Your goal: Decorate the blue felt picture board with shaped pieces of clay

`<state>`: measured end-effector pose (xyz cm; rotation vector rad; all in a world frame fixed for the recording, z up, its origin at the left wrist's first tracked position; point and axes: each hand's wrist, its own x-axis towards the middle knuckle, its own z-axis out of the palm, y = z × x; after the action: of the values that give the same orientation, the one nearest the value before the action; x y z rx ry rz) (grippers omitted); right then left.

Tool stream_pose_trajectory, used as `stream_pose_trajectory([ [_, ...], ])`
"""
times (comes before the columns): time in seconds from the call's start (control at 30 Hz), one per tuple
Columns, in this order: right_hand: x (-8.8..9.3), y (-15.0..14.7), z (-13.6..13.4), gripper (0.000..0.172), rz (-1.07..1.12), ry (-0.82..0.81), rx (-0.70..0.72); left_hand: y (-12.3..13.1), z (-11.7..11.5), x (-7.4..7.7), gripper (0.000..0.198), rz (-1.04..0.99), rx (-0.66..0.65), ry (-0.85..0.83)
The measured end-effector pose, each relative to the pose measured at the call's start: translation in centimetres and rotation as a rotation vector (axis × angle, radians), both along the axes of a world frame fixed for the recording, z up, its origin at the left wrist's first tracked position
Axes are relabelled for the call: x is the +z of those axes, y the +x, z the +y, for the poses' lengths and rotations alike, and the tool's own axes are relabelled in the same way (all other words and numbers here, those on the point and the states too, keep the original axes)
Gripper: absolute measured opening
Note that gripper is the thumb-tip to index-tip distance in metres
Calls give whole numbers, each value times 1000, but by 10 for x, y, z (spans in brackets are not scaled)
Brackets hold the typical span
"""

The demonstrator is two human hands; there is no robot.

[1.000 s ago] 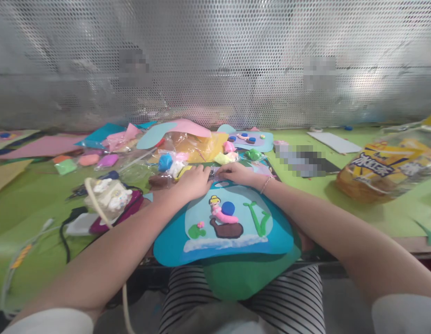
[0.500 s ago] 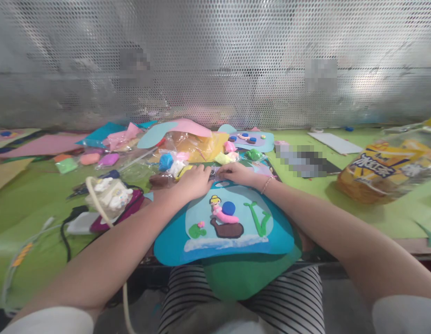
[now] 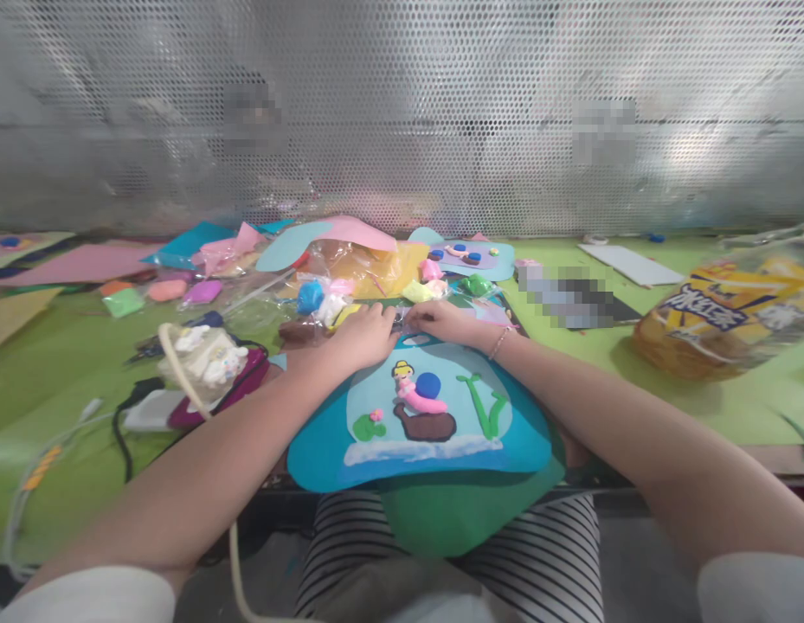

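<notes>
My left hand [image 3: 370, 336] and my right hand [image 3: 441, 321] meet just beyond the top edge of a blue paper picture [image 3: 531, 441]. Both have bent, closed fingers, and a bit of clear plastic [image 3: 402, 322] shows between them. What the fingertips pinch is too small to make out. Clay shapes sit on the picture: a pink figure [image 3: 424, 404] with a yellow hat, a blue disc [image 3: 428, 385], a brown snail-like body [image 3: 427, 425], green weed [image 3: 489, 411] and a lily pad [image 3: 369, 427]. A green sheet [image 3: 463, 510] hangs under it over the table edge.
Bagged clay lumps, blue [image 3: 309, 297] and green [image 3: 476, 285], lie behind my hands. A second clay picture [image 3: 502, 258] is farther back. On the right lies an iced-tea bottle [image 3: 719, 320]; to the left are a pouch [image 3: 210, 363], a white charger [image 3: 156, 411] and cables.
Both hands stay at nearly the same spot, with only slight finger movement. The whole view has shifted very slightly; the picture and the other objects lie as before.
</notes>
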<state>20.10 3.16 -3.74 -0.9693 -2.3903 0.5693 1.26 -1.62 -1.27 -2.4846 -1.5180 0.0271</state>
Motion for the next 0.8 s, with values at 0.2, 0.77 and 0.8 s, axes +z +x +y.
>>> stream_pose_trajectory([
  [0.2, 3, 0, -2, 21, -18, -24, -20, 1, -1, 1, 37, 16, -1, 5],
  [0.77, 6, 1, -6, 19, 33, -54, -41, 1, -1, 2, 38, 20, 15, -9],
  [0.8, 6, 0, -7, 19, 41, -63, -56, 1, -1, 2, 38, 18, 14, -10],
])
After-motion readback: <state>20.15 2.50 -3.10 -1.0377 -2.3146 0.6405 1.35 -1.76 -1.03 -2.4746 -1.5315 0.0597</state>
